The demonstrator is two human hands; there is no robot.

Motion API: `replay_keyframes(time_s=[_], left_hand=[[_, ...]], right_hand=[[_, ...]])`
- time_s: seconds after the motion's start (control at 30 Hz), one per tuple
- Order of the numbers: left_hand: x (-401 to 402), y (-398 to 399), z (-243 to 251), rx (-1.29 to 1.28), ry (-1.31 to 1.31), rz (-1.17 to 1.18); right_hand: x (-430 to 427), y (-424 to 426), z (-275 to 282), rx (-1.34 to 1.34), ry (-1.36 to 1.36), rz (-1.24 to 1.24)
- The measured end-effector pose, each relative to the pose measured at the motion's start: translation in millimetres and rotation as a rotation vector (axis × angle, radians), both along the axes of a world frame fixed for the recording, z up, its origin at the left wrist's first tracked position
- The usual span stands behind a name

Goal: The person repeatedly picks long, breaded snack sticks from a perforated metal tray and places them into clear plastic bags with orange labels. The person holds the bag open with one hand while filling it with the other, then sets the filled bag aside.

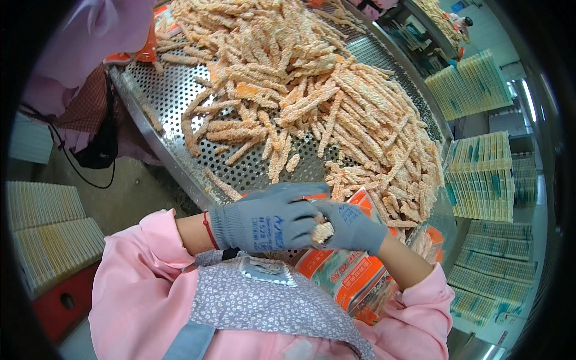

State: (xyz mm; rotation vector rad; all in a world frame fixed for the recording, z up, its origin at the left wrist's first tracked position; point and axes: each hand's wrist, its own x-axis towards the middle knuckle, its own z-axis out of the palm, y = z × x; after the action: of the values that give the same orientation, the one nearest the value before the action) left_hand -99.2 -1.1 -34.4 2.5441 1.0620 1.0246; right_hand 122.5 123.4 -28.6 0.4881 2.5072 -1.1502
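Note:
Both of my hands wear grey work gloves with blue printing and meet just in front of my chest. My right hand (353, 227) is curled around breaded food sticks; their crumb-coated end (323, 231) shows between the hands. My left hand (270, 222) closes over the same sticks from the other side, its fingertips against the right glove. Most of what they hold is hidden by the gloves. Under my right forearm lies a printed orange-and-clear plastic bag (360, 279). A big heap of loose breaded sticks (360, 112) spreads across the perforated metal table (216, 157) beyond my hands.
A raised metal rim (153, 135) edges the table on the left. Another person's pink sleeve (90, 49) is at upper left. Stacked cream trays (479, 175) stand on the right, and more trays (54, 229) sit on the left above a red crate (67, 297).

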Motion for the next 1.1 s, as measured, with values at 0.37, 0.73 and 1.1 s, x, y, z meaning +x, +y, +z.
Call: replay_keyframes(time_s=[0.37, 0.73, 1.1], left_hand=[[-44.2, -14.9, 140.9, 0.749, 0.222, 0.346], [-20.5, 22.9, 236.4, 0.667, 0.349, 0.063], [-12.5, 13.3, 90.2, 0.226, 0.482, 0.070]], right_hand=[[22.1, -32.9, 217.0, 0.603, 0.017, -0.115], [68.9, -62.7, 260.6, 1.163, 0.032, -0.116], [136.9, -19.0, 102.9, 0.387, 0.519, -0.368]])
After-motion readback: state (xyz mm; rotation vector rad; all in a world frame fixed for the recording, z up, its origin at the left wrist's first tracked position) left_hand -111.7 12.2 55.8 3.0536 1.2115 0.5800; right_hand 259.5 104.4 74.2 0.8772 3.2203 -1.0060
